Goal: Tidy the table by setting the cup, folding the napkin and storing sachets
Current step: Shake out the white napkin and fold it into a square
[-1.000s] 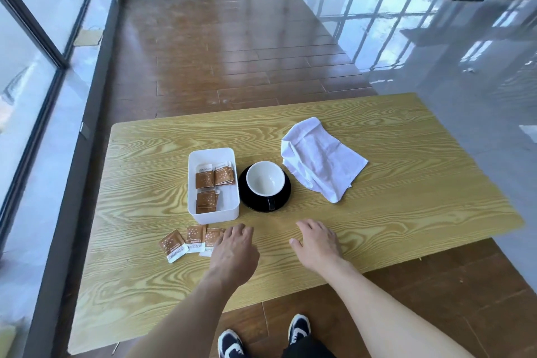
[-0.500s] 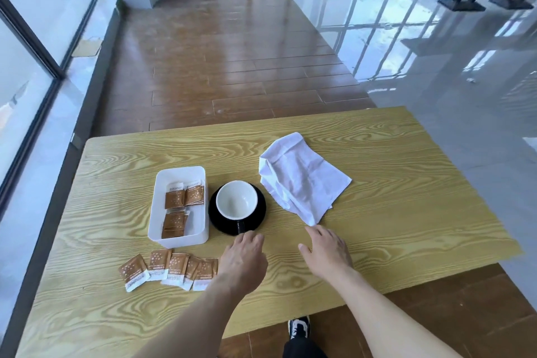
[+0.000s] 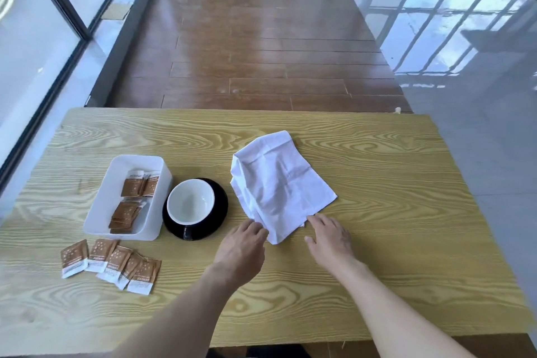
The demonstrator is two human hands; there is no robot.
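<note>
A crumpled white napkin (image 3: pixel 280 184) lies on the wooden table (image 3: pixel 392 183), right of centre. My left hand (image 3: pixel 242 247) and my right hand (image 3: pixel 329 237) sit at its near corner, fingers spread, fingertips touching its edge, gripping nothing. A cup (image 3: pixel 190 202), white inside, stands upright on a black saucer (image 3: pixel 215 221) left of the napkin. A white tray (image 3: pixel 116 183) beside the saucer holds several brown sachets (image 3: pixel 130 200). Several more brown sachets (image 3: pixel 112 263) lie fanned on the table in front of the tray.
The table's near edge runs just below my forearms. Behind the table lies a brown wooden floor (image 3: pixel 261 38), with glossy grey tiles (image 3: pixel 465 52) to the right and a glass wall (image 3: pixel 37 38) to the left.
Both hands have moved forward and right, from the bare table near the sachets to the napkin's near corner. The camera has moved closer over the table.
</note>
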